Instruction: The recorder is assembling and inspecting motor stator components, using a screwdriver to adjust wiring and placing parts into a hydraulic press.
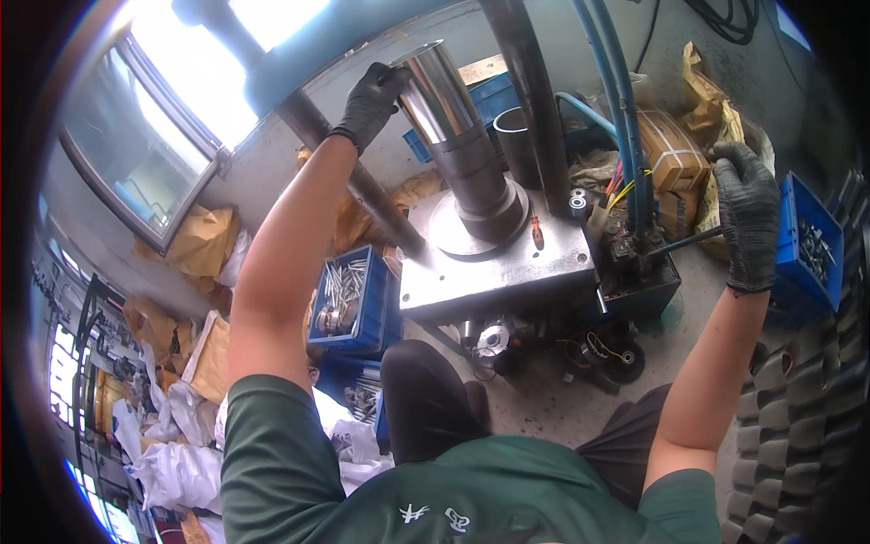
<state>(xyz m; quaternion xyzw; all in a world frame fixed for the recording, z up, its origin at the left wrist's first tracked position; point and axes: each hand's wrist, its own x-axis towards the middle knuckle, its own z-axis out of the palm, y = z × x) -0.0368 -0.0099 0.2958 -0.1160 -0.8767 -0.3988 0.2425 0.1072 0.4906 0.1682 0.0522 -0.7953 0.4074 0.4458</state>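
My left hand (370,107), in a dark grey glove, is at the upper left side of a shiny metal cylinder (439,95), its fingers closed at the rim. This tube stands upright, slightly tilted in view, on a darker stepped cylinder (471,172) with a round base (478,225) on the steel press table (507,270). On the right, my gloved right hand (750,218) is closed at the end of a black lever (684,242), which runs from the valve block; the hand hides the lever's end. An orange-handled screwdriver (537,233) lies beside the base.
Press columns (530,100) and blue hoses (625,118) rise behind the table. Another dark tube (515,145) stands at the back. Blue bins of metal parts (349,295) are at left, another blue bin (811,240) at right. Motor parts (494,343) lie under the table. Stacked curved pieces (788,435) are lower right.
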